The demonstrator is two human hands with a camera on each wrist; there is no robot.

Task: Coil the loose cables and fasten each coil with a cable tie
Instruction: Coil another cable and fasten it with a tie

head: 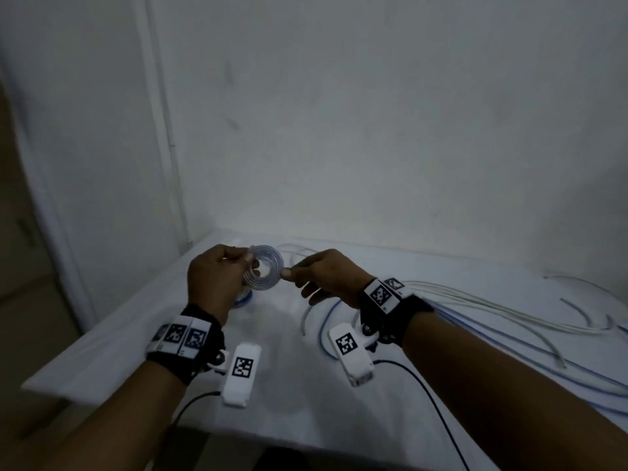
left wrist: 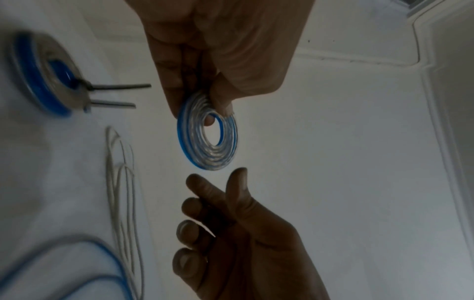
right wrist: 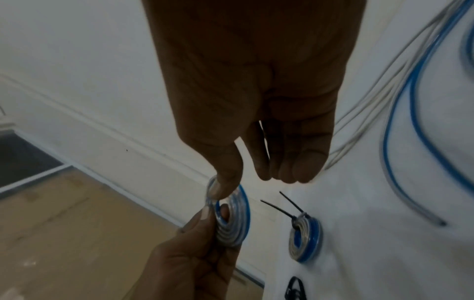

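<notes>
Holding the coil point(head: 264, 268) up over the counter point(head: 102, 348), the left hand point(head: 214, 280) pinches its left rim, one fingertip through the centre hole. The coil stands on edge, face toward the person, no tie on it yet. Just right of it, the right hand point(head: 326, 277) touches the opposite rim with its thumb tip, other fingers loosely curled, holding nothing. Below lies a tied coil point(right wrist: 305, 239), its tie tails sticking out. Further right, loose cables point(head: 492, 311) sprawl, well apart. A dark loop point(right wrist: 296, 288), perhaps a tie, lies near the counter's front edge; nothing blocks it.
</notes>
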